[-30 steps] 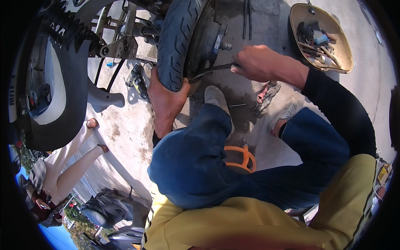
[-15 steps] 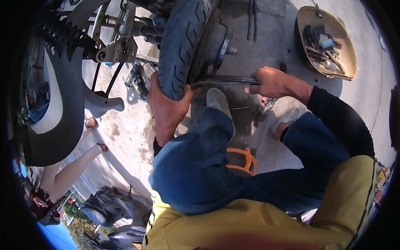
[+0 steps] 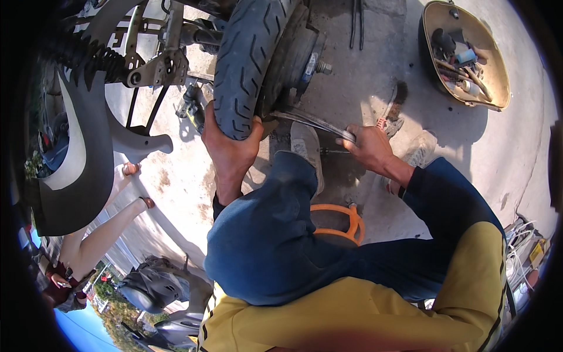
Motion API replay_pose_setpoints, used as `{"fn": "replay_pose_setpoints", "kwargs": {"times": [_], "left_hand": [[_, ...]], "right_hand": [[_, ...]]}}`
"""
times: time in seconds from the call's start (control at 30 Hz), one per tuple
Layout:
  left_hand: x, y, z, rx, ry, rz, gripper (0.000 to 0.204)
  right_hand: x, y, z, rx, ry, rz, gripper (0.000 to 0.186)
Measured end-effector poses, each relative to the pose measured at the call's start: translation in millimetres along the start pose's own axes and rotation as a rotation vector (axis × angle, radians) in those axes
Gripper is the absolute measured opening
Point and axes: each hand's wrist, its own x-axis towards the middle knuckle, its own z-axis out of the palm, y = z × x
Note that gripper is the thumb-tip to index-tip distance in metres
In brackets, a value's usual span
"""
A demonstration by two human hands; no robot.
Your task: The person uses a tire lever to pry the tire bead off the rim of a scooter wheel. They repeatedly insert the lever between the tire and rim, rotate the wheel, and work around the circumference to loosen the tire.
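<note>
Right hand [image 3: 373, 149] curls closed around a slim metal lever [image 3: 322, 125], whose far end meets the near end of the tyre [image 3: 246, 70]. Left hand [image 3: 233, 148] clasps that tyre between thumb and fingers. Farther off, right, sits a beige tub [image 3: 469, 29].

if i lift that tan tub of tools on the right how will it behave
The tan tub may feel fairly heavy, since a pile of tools lies in it. They'd likely slide if it tilts, as they lie jumbled and look loose. The shell seems stiff, judging by its smooth, unsagging rim.
</note>
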Motion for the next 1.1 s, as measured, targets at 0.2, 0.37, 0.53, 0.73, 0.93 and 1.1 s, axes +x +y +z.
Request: {"fn": "replay_pose_setpoints", "kwargs": {"times": [0.2,0.37,0.53,0.73,0.93,1.1], "left_hand": [[1,0,-1,0.027,0.0,-0.005,0.068],[0,-3,0,-0.016,-0.022,-0.014,0.069],[-2,-11,3,-0.027,0.007,-0.001,0.068],[13,15,0,-0.036,-0.085,0.046,0.067],[15,8,-3,0.052,-0.052,0.146,0.063],[26,36,-12,0.095,-0.149,0.026,0.062]], "right_hand": [[-4,7,39,0.006,0.07,0.042,0.042],[-5,7,58,0.091,0.154,0.033,0.041],[-5,2,68,0.121,0.179,0.032,0.04],[-25,-36,196,0.617,0.366,0.038,0.03],[1,-21,196,0.634,0.381,-0.101,0.022],[7,-32,218,0.716,0.36,-0.036,0.025]]}}
